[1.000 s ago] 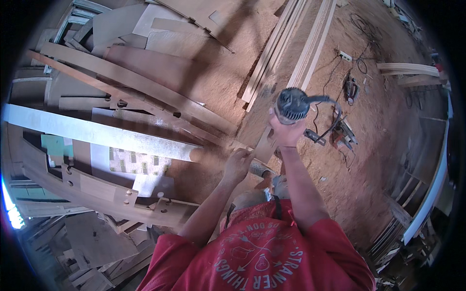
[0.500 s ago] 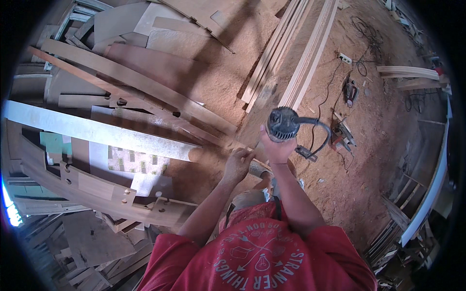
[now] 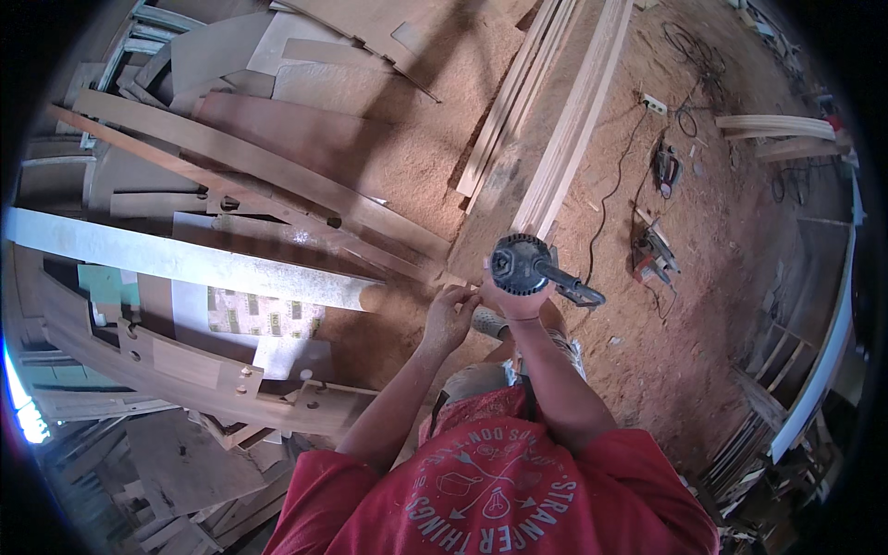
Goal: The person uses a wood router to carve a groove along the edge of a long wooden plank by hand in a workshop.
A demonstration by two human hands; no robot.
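My right hand (image 3: 520,303) grips a corded black power tool (image 3: 520,263) with a round vented top. It is held upright over a wooden edge, and its lower end is hidden beneath the body and hand. Just to its left, my left hand (image 3: 450,316) has its fingers closed at the near end of a long narrow wooden board (image 3: 268,196). That board slants away to the far left. The fingertips of both hands are close together, and the spot between them is partly covered.
Left of me lie a wide tan board (image 3: 277,176), a pale white board (image 3: 203,264) and a curved wooden piece (image 3: 185,356). Long strips (image 3: 573,120) stretch ahead. On the sawdust floor at right are two power tools (image 3: 666,169), a power strip (image 3: 655,104) and cables (image 3: 694,55).
My right hand has brought the power tool a little left and nearer to me. Its cord has swung from a raised loop to pointing down right. My left hand has barely moved.
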